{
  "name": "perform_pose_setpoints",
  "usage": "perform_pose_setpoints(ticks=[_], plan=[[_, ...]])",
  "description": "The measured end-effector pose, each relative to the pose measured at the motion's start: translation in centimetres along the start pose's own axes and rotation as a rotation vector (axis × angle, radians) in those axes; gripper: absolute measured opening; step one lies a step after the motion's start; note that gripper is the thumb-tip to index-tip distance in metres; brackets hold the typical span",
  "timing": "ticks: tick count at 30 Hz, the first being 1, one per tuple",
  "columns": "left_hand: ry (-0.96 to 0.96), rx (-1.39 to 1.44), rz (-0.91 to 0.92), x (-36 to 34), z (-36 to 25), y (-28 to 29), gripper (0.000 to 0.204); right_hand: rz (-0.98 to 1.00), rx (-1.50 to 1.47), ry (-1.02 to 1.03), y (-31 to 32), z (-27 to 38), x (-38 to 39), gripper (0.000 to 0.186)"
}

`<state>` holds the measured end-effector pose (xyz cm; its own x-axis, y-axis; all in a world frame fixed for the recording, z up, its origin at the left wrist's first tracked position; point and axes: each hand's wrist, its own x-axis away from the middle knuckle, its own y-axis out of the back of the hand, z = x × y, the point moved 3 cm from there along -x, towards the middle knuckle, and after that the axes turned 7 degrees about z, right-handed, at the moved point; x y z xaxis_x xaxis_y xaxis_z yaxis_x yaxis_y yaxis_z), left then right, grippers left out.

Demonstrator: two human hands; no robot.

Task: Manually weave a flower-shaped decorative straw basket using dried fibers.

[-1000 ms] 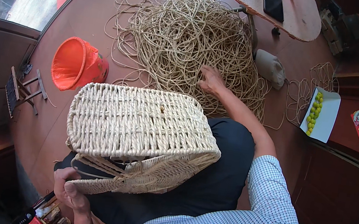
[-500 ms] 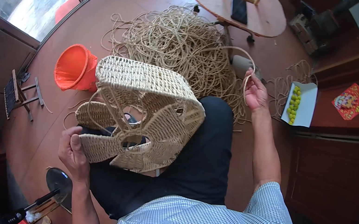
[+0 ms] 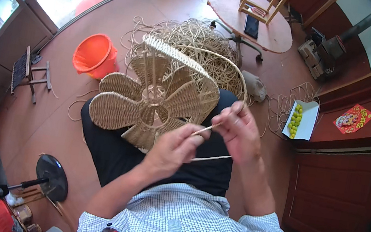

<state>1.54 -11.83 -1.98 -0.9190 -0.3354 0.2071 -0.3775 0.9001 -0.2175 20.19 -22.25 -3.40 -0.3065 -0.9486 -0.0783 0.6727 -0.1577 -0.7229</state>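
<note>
A woven basket frame with flower-like petal panels [image 3: 116, 111] rests on my lap, its curved woven rim at the far side. My left hand [image 3: 171, 149] is closed on a length of straw-coloured cord [image 3: 203, 129] just right of the petals. Close by, my right hand [image 3: 240, 132] pinches the same cord, which spans the short gap between both hands. From there the cord loops up and back toward a big tangled heap of cord [image 3: 193, 34] on the floor beyond my knees. Another stretch of cord passes below the right hand.
An orange bucket [image 3: 95, 55] stands left of the heap. Beyond is a round table [image 3: 223, 0] bearing a small wooden stool. At right, a white tray [image 3: 310, 119] holds yellow-green fruit. A small folding stool [image 3: 32, 74] and a black round stand base [image 3: 53, 177] are at left.
My right hand has come down and inward from the far right with the cord. My left hand has left the petal's edge, moved right and taken hold of the cord. The basket has turned.
</note>
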Motion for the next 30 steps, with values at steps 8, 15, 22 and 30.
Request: perform_pose_setpoints(ticks=[8, 15, 22, 30], plan=[[-0.018, -0.087, -0.345, 15.4, 2.6, 20.4, 0.034, -0.439, -0.061, 0.065, 11.7, 7.4, 0.7, 0.026], [0.041, -0.141, -1.145, 31.9, 3.7, 38.4, 0.026, -0.758, -0.054, 0.133, 24.8, 13.3, 4.6, 0.023], [-0.119, -0.971, -1.482, 50.5, 2.0, 53.4, 0.043, -1.069, 0.082, 0.179, 33.8, 16.4, 9.9, 0.023], [0.890, -1.293, -1.456, 41.0, -0.6, 51.3, 0.060, -0.982, -0.218, 0.518, 34.4, 22.5, 15.2, 0.022]])
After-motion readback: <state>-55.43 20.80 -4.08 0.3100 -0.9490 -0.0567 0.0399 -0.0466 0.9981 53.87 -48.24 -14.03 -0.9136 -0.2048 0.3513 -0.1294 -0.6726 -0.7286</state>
